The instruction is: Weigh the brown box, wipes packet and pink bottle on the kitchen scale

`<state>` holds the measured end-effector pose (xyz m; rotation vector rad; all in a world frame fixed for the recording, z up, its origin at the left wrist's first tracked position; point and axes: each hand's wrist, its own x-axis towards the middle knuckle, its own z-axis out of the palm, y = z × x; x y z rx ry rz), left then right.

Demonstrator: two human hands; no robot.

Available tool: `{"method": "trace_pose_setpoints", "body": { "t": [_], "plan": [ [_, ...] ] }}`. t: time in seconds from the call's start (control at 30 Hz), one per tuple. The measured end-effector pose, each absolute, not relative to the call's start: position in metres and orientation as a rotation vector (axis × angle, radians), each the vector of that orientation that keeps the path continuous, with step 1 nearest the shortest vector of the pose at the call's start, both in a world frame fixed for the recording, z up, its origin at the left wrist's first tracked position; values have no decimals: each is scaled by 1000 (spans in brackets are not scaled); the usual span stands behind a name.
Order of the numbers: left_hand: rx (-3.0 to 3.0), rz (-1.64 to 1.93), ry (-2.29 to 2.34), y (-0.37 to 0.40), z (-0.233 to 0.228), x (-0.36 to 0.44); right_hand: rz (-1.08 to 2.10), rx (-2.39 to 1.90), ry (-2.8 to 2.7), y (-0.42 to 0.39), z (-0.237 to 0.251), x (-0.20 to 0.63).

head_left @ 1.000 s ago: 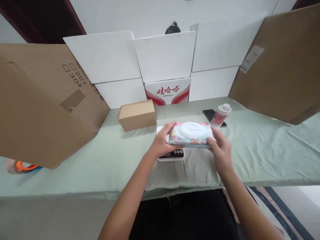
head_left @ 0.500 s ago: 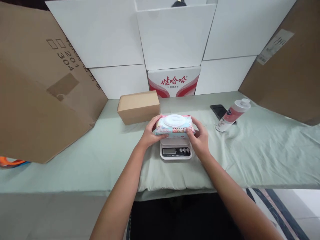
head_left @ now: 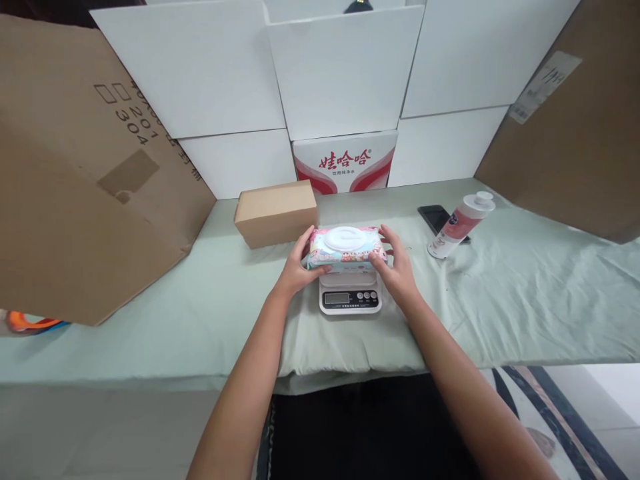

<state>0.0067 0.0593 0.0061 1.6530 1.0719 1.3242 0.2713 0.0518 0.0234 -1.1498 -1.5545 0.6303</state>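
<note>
Your left hand (head_left: 295, 270) and right hand (head_left: 397, 270) clasp the wet-wipes pack (head_left: 345, 248) by its ends, resting atop the kitchen scale (head_left: 350, 299).

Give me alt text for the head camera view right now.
Both hands, left hand and right hand, grip the ends of a wet-wipes pack sitting on a small white kitchen scale on a pale green cloth. A brown carton, a phone and a white-capped bottle lie behind.
</note>
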Motion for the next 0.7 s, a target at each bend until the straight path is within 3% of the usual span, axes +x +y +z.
{"method": "trace_pose_setpoints", "body": {
  "t": [0.7],
  "plan": [
    [1529, 1331, 1109, 58, 3, 11, 916, -1089, -1728, 75, 10, 281]
  ]
}}
